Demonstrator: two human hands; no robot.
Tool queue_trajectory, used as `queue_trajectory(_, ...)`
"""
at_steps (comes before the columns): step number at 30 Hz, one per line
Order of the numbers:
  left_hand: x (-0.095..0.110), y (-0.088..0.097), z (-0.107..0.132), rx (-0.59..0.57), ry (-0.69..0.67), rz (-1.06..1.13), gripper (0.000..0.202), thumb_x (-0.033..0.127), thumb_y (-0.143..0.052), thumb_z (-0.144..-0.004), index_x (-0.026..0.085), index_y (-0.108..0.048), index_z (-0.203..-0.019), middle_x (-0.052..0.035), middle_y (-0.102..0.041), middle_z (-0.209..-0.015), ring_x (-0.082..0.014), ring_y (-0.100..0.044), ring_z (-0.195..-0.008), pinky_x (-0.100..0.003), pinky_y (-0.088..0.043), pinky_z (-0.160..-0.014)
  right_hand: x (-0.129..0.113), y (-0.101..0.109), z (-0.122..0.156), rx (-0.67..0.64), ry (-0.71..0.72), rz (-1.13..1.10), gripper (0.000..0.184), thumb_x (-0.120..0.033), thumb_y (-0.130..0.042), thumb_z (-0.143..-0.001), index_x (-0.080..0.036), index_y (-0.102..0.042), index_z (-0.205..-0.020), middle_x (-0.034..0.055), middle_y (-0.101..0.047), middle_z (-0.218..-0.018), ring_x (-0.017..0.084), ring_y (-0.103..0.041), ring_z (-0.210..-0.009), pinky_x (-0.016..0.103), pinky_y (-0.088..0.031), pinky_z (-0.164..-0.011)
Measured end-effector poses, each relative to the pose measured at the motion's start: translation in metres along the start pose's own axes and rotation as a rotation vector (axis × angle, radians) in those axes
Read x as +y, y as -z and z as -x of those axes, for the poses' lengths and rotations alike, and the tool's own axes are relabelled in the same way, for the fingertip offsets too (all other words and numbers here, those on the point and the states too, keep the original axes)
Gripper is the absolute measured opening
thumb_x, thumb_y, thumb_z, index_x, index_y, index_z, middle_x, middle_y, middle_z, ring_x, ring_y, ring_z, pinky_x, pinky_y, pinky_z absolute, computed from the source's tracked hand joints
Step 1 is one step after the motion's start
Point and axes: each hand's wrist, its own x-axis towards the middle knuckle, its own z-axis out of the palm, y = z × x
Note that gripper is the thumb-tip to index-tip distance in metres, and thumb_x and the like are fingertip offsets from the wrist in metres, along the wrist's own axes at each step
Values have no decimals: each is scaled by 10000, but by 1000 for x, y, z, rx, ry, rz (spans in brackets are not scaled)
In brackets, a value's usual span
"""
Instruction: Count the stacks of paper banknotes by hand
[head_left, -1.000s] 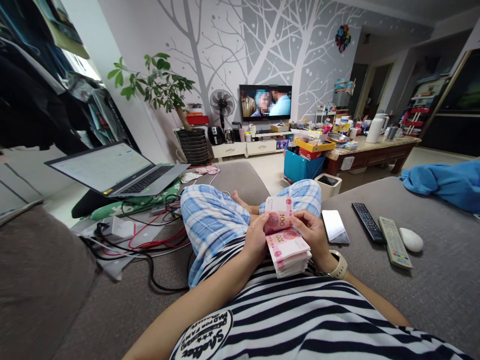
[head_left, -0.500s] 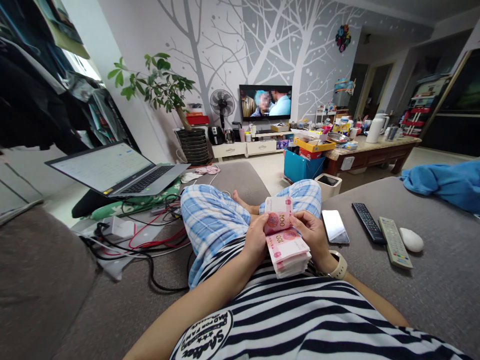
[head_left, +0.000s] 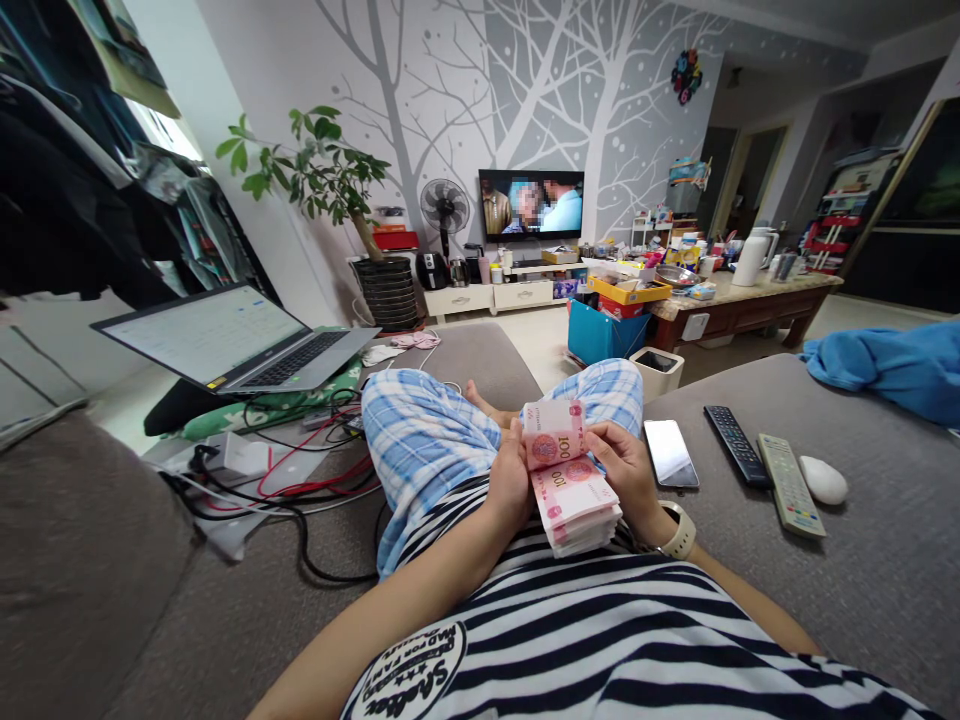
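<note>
I sit on a grey sofa with a thick stack of pink 100 banknotes (head_left: 579, 512) in my lap. My left hand (head_left: 510, 478) grips the stack's left side, thumb on the folded-up top notes (head_left: 555, 436). My right hand (head_left: 628, 472), with a pale watch on its wrist, curls round the right side, fingers pinching the lifted notes. Both hands are closed on the bundle.
A phone (head_left: 670, 453), two remotes (head_left: 736, 444) (head_left: 787, 483) and a white mouse (head_left: 823, 479) lie on the sofa to my right. An open laptop (head_left: 236, 340) and tangled cables (head_left: 300, 470) sit at left. A TV (head_left: 531, 203), a cluttered table (head_left: 742, 295) and a blue box (head_left: 604, 333) stand ahead.
The folded-up top notes have tipped slightly left and lower between my fingers. My hands and the stack stay in the same place.
</note>
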Motion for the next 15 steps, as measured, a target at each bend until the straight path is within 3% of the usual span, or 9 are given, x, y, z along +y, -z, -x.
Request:
queue_trajectory(2, 2, 2, 1, -42, 31, -5, 541, 636, -543, -826, 141, -718, -958, -133, -760, -934, -300, -700, -993, -438, -522, -928, -2, 2, 0, -7, 39, 0, 207, -368, -573, -879, -226, -682, -774, 19, -660, -756, 198, -581, -748, 317, -469, -725)
queue_trajectory(8, 15, 4, 5, 53, 49, -120, 643, 706, -480, -826, 110, -705, -738, -169, -748, -797, -247, -718, -761, -389, -526, -879, -5, 11, -5, -124, 101, -59, 201, -250, -535, -868, -248, -736, -849, 37, -706, -796, 218, -632, -799, 376, -487, -814)
queue_trajectory(11, 22, -1, 5, 113, 83, -87, 621, 649, -436, -884, 113, -695, -707, -161, -741, -765, -224, -708, -715, -376, -528, -864, -1, 20, -13, -235, 220, 20, 216, -236, -540, -879, -251, -755, -903, 68, -729, -999, 253, -638, -999, 438, -455, -953)
queue_trajectory(15, 26, -7, 6, 102, 114, -75, 586, 568, -426, -926, 95, -689, -700, -174, -736, -783, -275, -709, -733, -444, -539, -831, 6, 23, -19, -452, 290, 122, 256, -265, -653, -863, -268, -719, -1110, 95, -587, -1368, 268, -508, -1290, 472, -354, -1109)
